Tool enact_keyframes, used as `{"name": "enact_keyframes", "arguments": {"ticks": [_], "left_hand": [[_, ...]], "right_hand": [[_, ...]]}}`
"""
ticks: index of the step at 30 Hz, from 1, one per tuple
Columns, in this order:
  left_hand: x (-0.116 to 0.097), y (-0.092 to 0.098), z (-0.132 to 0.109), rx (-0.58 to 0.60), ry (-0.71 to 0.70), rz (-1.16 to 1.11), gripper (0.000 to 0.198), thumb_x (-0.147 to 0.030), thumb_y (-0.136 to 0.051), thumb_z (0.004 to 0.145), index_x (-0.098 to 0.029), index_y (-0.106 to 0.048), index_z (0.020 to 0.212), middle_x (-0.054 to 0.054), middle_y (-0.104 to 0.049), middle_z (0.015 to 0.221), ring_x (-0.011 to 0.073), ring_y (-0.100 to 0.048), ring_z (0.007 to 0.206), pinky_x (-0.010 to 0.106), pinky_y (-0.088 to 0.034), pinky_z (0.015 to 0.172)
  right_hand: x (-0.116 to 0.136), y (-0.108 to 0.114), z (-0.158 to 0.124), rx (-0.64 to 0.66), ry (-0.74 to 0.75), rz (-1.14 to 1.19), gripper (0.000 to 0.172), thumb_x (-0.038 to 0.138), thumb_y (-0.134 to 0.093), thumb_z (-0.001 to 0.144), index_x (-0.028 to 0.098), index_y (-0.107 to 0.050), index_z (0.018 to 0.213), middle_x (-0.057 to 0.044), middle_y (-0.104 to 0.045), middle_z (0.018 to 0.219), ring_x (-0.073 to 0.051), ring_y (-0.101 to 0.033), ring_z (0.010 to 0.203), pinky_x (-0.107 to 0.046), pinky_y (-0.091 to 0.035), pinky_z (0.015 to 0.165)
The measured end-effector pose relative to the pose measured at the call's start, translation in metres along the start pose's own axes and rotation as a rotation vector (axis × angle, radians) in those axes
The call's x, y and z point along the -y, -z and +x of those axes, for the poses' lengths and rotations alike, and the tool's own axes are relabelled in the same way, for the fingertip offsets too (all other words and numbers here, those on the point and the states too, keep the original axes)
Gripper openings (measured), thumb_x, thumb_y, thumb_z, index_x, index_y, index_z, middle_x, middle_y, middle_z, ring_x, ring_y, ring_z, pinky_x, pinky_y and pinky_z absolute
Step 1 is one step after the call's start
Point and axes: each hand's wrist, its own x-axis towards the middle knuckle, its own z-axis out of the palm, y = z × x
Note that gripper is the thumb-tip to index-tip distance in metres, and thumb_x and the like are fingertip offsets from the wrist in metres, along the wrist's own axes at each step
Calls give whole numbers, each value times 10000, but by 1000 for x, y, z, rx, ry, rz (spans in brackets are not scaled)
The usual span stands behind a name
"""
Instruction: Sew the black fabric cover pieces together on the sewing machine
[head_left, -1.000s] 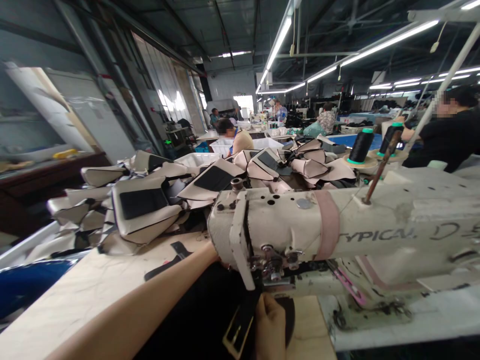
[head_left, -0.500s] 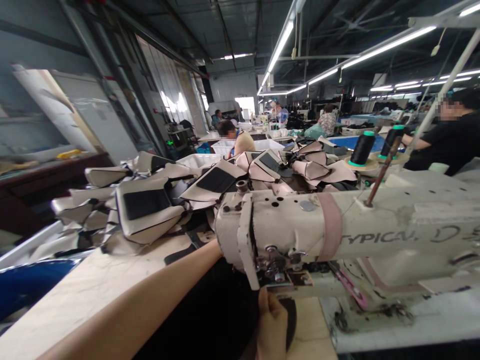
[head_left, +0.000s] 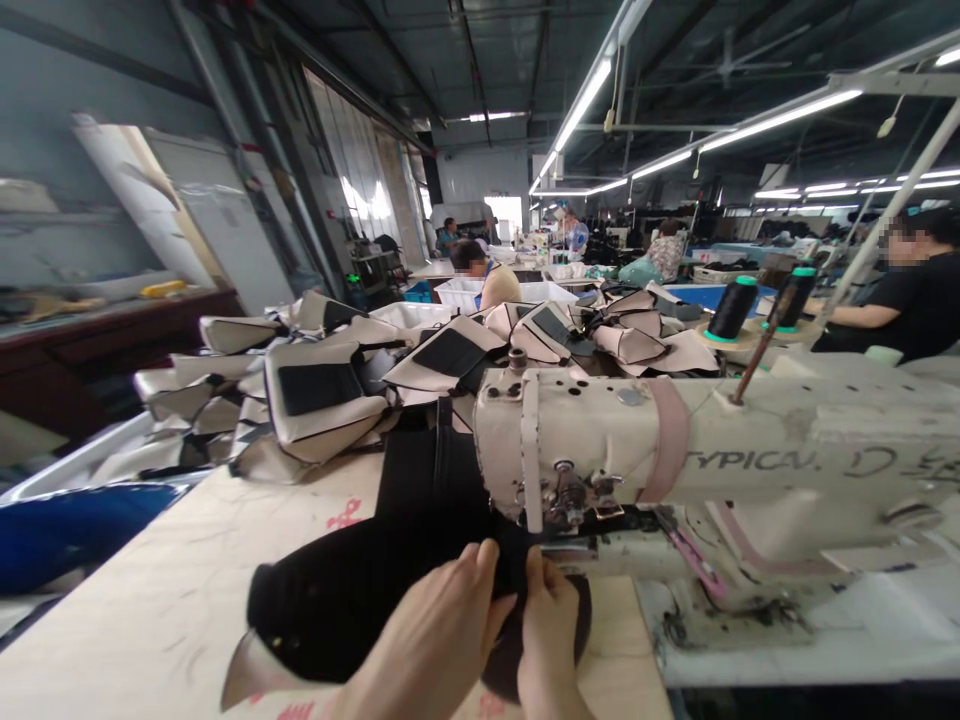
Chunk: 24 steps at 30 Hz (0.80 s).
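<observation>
A black fabric piece [head_left: 352, 570] lies on the pale wooden table, its lower left edge folded up to show a beige side. Its right part runs under the head of the cream sewing machine [head_left: 577, 440]. My left hand [head_left: 442, 620] pinches the black fabric just in front of the machine's needle area. Close beside it, my right hand [head_left: 551, 620] grips the edge of the same fabric with thumb and fingers pressed together. Below the hands a rounded dark flap of the piece hangs toward me. The needle itself is hidden.
Behind the machine rises a heap of beige and black sewn pieces [head_left: 322, 390]. Black thread spools [head_left: 731, 308] stand at the right. A blue-lined white bin [head_left: 82, 530] is at the left. A co-worker in black [head_left: 911, 290] sits at the right, and another person [head_left: 495, 280] works beyond the heap.
My left hand has drawn back from behind the machine head to the front, beside my right hand. More of the black fabric now shows on the table. The view has shifted slightly.
</observation>
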Motion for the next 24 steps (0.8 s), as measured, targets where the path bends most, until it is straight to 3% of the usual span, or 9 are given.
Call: {"name": "enact_keyframes", "arguments": {"ticks": [4,7,11,14,20,24], "left_hand": [[-21,-39,12,89,98,23,308,-442,-449,824,-145,-432,903,112,-643,788,241,-643,730,267,-414,572],[-31,-54,25,34,213,117,410,-495,-422,832,-107,-421,963,124,-658,759,272,-657,710,282,-405,532],[-35,-56,25,7,97,289,412,-423,-321,893,-52,-444,1023,148,-663,731,298,-660,692,315,-415,533],[-36,-56,22,10,73,335,357,-307,-222,922,-64,-458,1034,147,-663,741,280,-662,680,313,-424,536],[-38,-57,28,28,182,309,389,-374,-292,898,-67,-484,1041,145,-665,735,282,-664,717,314,-462,583],[-34,-54,28,85,26,371,300,-283,-304,894,-122,-553,939,143,-661,827,261,-661,732,318,-470,623]], "right_hand": [[5,0,-2,28,-36,68,410,522,-654,642,116,-623,683,-60,-621,627,-143,-524,554,-216,-377,478],[8,-1,-3,70,-70,121,391,485,-626,670,107,-627,770,-62,-621,658,-130,-510,535,-209,-345,455],[8,0,-3,95,-86,165,304,416,-662,648,127,-579,694,-5,-542,533,-95,-426,460,-196,-264,419],[8,0,-2,110,-89,187,311,421,-669,655,137,-543,639,-15,-555,564,-102,-448,510,-198,-303,459],[8,3,0,99,-68,146,317,399,-696,646,141,-516,612,34,-465,494,-65,-326,455,-191,-235,438],[9,2,0,88,-47,123,348,431,-681,653,150,-484,592,38,-450,495,-64,-314,460,-192,-234,440]]}}
